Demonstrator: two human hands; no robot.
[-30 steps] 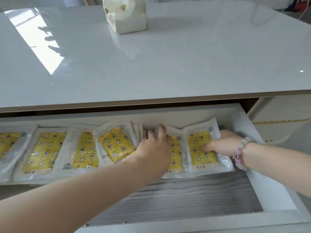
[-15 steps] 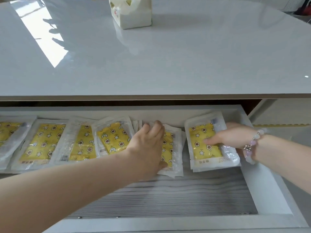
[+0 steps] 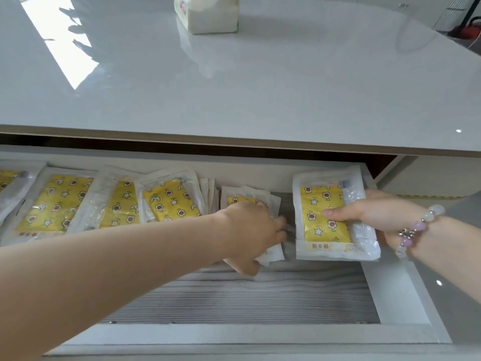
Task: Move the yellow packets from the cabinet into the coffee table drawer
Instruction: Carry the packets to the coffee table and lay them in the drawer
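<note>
Two hands are working the drawer's (image 3: 260, 334) back edge: right hand (image 3: 374, 214) pinching a yellow packet (image 3: 322, 212), left hand (image 3: 250, 225) seemingly clutching a stack (image 3: 244, 198).

Head view from above, angled forward and down, close over open drawer (image 3: 406, 295).

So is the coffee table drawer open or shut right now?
Open. The drawer is pulled well out from under the tabletop, and the yellow packets lying inside it are in plain view.
</note>
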